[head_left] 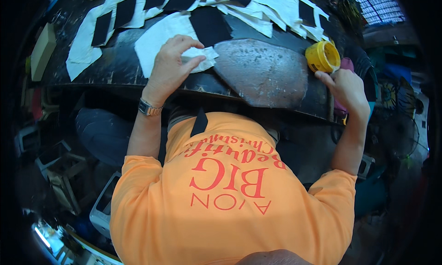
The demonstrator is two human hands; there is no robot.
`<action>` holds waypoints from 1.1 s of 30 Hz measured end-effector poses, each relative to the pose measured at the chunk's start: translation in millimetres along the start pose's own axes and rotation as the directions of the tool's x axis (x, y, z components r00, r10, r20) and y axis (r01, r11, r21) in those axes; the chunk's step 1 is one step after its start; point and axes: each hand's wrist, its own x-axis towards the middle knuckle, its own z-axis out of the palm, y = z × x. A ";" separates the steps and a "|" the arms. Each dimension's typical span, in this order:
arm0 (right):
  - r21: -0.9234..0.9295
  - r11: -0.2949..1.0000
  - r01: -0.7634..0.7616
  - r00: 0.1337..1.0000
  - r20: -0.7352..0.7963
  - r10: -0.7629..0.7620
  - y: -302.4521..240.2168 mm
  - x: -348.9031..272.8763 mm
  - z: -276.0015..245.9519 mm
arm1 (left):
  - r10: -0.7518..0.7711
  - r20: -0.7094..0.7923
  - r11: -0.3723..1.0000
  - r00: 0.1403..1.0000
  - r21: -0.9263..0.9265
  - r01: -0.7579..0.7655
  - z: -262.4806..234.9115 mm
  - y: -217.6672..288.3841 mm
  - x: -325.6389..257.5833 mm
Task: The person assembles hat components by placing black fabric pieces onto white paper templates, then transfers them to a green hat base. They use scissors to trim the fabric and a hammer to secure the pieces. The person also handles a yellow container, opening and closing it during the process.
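My left hand (171,67), with a watch on its wrist, has its thumb and forefinger curved around a small white cloth piece (208,56). This piece overlaps the left edge of a dark, worn board (262,73) with a rounded outline. Under the same hand lies a larger white cloth piece (152,46), with a black patch (209,27) beside it. At the board's right, a yellow tub (315,57) leans with its mouth toward me. My right hand (347,87) is closed by the tub's rim, thumb stretched along it; what its fingers grip is hidden.
Several white cloth pieces with black patches (125,11) spread across the far side of the dark table (119,67). A tan block (43,52) stands at the left end. Purple cloth (346,63) hangs beyond the tub. Stools (103,209) and a fan (399,136) stand around.
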 end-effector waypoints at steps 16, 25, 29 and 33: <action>0.731 0.317 0.604 0.790 -0.600 -0.125 -175.1 107.2 56.7 | -0.182 -0.029 0.926 0.983 -0.340 0.161 23.0 -17.6 -30.3; 0.740 0.090 0.667 0.745 -0.666 -0.043 -223.7 108.0 49.3 | -0.106 -0.155 0.985 0.982 -0.150 0.083 24.0 -8.2 -14.8; 0.833 -0.092 0.545 0.831 -0.552 -0.073 -237.9 97.0 40.6 | -0.210 -0.165 0.971 0.964 -0.150 0.185 36.2 -5.0 -1.0; 0.789 -0.496 0.363 0.814 -0.528 -0.244 -244.0 93.7 37.8 | -0.291 -0.190 0.955 0.938 -0.115 0.274 40.2 -13.5 3.6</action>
